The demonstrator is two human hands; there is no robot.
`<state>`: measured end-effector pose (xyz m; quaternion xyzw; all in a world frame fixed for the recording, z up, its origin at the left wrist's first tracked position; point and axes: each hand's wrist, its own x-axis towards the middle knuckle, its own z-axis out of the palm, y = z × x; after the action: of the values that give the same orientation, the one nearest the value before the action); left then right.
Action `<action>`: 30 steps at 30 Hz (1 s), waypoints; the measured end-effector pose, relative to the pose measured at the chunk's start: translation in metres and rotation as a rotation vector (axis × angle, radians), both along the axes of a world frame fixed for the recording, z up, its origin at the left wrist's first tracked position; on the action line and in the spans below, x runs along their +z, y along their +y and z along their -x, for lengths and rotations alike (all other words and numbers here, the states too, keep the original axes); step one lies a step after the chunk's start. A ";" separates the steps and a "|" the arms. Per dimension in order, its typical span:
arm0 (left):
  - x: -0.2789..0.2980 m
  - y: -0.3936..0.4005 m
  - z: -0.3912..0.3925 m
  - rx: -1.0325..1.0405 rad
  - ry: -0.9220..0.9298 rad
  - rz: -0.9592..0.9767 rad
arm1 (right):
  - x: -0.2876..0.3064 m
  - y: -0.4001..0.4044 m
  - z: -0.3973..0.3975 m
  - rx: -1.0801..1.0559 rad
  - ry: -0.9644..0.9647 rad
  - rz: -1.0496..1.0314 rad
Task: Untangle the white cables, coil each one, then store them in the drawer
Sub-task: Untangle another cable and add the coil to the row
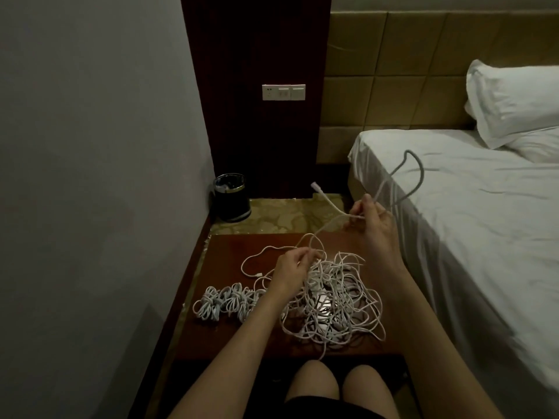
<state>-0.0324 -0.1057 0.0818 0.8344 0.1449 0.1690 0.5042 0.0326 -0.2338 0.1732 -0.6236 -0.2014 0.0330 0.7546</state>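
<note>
- Several coiled cables [223, 303] lie in a row at the nightstand's [230, 343] left edge, beside the tangled pile [332, 300]; no drawer shows.
- Step in hand, by my judgement: coiling one freed cable [328, 204]; right hand [370, 219] grips its raised loops; left hand [295, 267] pinches the trailing strand.
- Next calls for feeding slack without snagging the pile.

Dim, warm-toned indoor light. The white bed sheet [472, 207] and pillow [514, 101] are the brightest areas; a glare patch lies on the bedside table [230, 343]. Lower corners fall into shadow. Wide-angle bowing bends the wall edges; the raised cable loop [414, 173] is motion-blurred.
</note>
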 end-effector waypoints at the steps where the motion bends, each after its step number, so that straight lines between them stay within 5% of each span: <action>1: 0.009 0.000 -0.001 0.015 -0.040 0.017 | -0.005 -0.001 -0.002 0.003 0.017 0.021; 9: 0.075 0.003 -0.013 0.038 -0.263 -0.009 | -0.038 -0.003 0.000 0.201 0.119 0.251; 14: 0.099 -0.016 -0.012 -0.055 -0.310 0.178 | -0.041 0.018 0.004 0.296 0.080 0.409; 18: 0.085 -0.012 -0.008 0.014 -0.352 0.120 | -0.036 0.016 0.006 0.180 0.076 0.303; 21: 0.045 -0.011 -0.003 -0.011 -0.245 0.212 | -0.032 0.010 -0.001 0.142 0.019 0.250; 30: -0.024 -0.009 0.004 -0.029 0.103 0.100 | -0.003 0.006 0.004 -0.008 0.026 -0.067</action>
<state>-0.0364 -0.1143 0.0577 0.8178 0.1668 0.1112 0.5394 0.0290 -0.2276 0.1702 -0.5982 -0.1901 0.0315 0.7779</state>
